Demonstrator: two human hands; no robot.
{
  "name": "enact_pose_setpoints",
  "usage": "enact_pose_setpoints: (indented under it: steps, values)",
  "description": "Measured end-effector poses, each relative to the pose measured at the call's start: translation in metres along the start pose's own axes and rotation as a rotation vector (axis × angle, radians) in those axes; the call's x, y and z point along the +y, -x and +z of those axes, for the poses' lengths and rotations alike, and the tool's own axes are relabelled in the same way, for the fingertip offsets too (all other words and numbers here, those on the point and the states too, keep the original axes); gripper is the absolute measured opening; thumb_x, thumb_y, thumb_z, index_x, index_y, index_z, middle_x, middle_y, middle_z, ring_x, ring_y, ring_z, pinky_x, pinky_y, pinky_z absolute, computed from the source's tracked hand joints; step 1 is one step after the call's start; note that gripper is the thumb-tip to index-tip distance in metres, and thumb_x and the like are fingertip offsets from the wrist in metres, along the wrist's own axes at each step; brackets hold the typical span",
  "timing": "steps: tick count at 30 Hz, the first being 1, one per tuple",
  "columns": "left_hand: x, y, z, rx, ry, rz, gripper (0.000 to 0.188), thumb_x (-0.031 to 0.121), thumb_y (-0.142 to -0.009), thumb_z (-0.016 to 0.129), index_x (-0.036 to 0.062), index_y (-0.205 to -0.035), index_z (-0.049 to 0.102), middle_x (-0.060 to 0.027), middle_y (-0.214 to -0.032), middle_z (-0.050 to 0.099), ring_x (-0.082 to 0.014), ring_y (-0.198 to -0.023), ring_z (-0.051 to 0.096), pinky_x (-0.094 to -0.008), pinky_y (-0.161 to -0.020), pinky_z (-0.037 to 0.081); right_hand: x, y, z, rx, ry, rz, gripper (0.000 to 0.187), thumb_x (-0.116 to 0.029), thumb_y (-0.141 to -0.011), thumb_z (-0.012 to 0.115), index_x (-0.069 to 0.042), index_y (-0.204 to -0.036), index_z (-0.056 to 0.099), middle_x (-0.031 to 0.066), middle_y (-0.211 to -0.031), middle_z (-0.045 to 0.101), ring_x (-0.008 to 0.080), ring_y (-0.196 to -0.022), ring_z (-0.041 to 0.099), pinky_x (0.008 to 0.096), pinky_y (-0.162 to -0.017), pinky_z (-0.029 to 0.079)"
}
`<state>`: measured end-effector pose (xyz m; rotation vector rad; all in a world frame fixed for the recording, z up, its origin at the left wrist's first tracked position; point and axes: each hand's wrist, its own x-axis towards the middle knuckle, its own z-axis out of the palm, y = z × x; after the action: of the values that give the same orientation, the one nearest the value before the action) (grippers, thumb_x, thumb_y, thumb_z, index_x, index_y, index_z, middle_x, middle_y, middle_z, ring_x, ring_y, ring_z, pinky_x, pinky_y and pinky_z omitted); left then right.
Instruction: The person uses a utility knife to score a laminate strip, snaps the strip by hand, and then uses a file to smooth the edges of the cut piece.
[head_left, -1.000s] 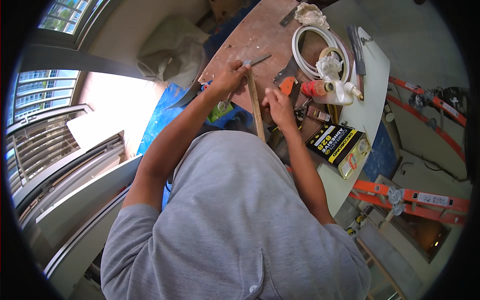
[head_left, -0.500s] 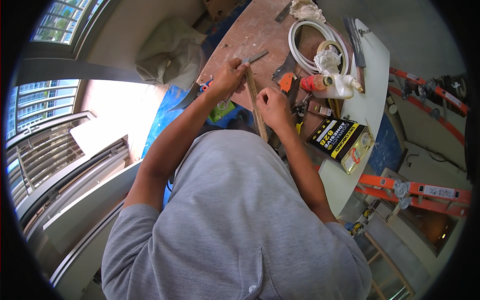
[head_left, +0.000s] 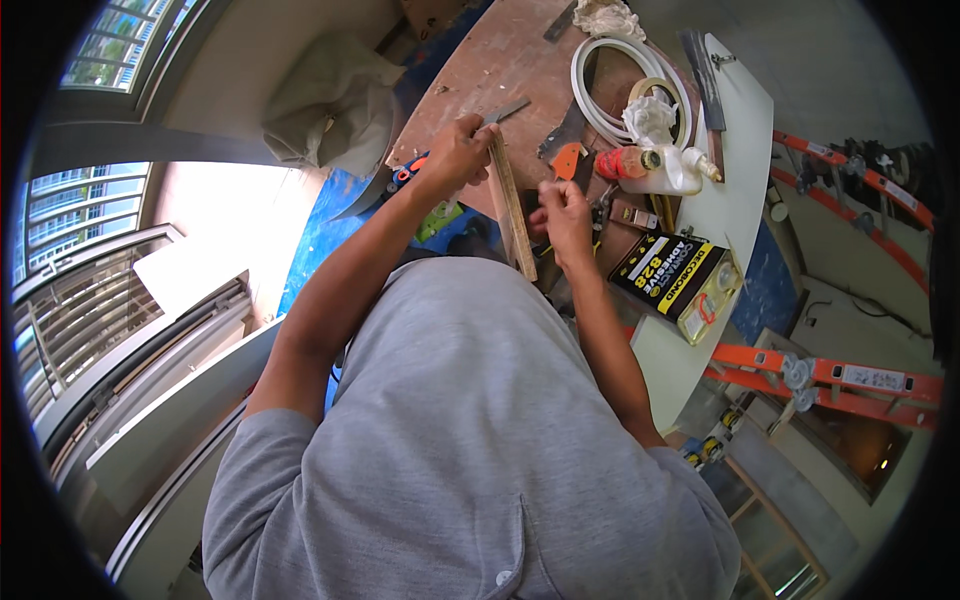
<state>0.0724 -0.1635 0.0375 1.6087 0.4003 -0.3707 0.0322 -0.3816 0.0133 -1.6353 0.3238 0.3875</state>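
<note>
My left hand (head_left: 461,152) is closed round the far end of a narrow wooden strip (head_left: 512,215), which slants back toward my belly. Just beyond those fingers a flat grey metal blade (head_left: 508,109) sticks out over the bench; whether I hold it too is hard to see. To the right of the strip, a small gap away from it, is my right hand (head_left: 566,222) with its fingers curled together. Anything in that hand is hidden. An orange-handled tool (head_left: 567,161) lies just past it.
On the brown workbench (head_left: 480,62), at right, are a red-capped bottle (head_left: 622,163), a white squeeze bottle (head_left: 675,174), a black and yellow tin (head_left: 672,278) and a coil of white edging (head_left: 585,88). An orange ladder (head_left: 850,378) stands beyond. Blue sheeting (head_left: 312,258) covers the floor at left.
My right hand has come off the wooden strip and moved a little to the right. The strip has turned slightly and shows more of its broad face. My left hand keeps its hold.
</note>
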Motion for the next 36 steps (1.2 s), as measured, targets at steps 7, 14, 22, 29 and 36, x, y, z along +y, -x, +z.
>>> enact_pose_setpoints:
  steps: [7,14,22,29,36]
  values:
    - [-0.006,-0.007,0.002,-0.023,0.051,-0.022,0.034,0.034,-0.108,0.055,0.0020,-0.096,0.059,-0.0069,-0.072,0.061,-0.0161,-0.054,0.063,-0.0311,-0.048,0.053,-0.004,-0.002,0.018,-0.075,0.100,-0.228,0.017,-0.007,-0.091,0.078,-0.005,-0.100,0.064,0.0011,-0.091,0.065,0.0075,-0.077,0.062,0.0234,-0.069,0.051]
    - [-0.004,-0.005,0.003,0.004,0.050,-0.038,0.033,0.033,-0.108,0.056,0.0018,-0.096,0.058,-0.0073,-0.071,0.061,-0.0166,-0.054,0.063,-0.0318,-0.048,0.052,-0.001,-0.015,0.010,-0.115,-0.043,-0.148,0.020,-0.010,-0.097,0.071,-0.003,-0.113,0.062,0.0060,-0.097,0.069,0.0149,-0.085,0.069,0.0274,-0.075,0.056]
    - [-0.005,-0.010,0.002,-0.029,0.022,-0.030,0.034,0.033,-0.108,0.054,0.0018,-0.097,0.058,-0.0071,-0.072,0.061,-0.0165,-0.054,0.063,-0.0315,-0.049,0.053,0.014,0.027,-0.007,-0.070,0.015,-0.181,0.020,-0.008,-0.100,0.068,-0.002,-0.119,0.064,0.0059,-0.101,0.072,0.0104,-0.088,0.068,0.0261,-0.078,0.056]
    - [0.007,0.000,0.002,-0.015,-0.037,-0.029,0.035,0.034,-0.110,0.051,0.0024,-0.097,0.060,-0.0058,-0.070,0.060,-0.0146,-0.053,0.063,-0.0291,-0.047,0.053,0.019,0.033,0.000,0.131,-0.146,-0.183,0.017,-0.007,-0.096,0.074,-0.004,-0.110,0.066,0.0029,-0.088,0.069,0.0099,-0.076,0.067,0.0262,-0.068,0.058]
    - [0.007,-0.007,0.003,-0.064,-0.042,-0.024,0.035,0.033,-0.110,0.051,0.0018,-0.098,0.060,-0.0057,-0.072,0.060,-0.0148,-0.054,0.063,-0.0292,-0.048,0.054,0.046,0.042,-0.027,0.229,-0.111,-0.217,0.023,-0.009,-0.101,0.066,-0.005,-0.122,0.061,0.0056,-0.094,0.066,0.0123,-0.076,0.066,0.0267,-0.069,0.056]
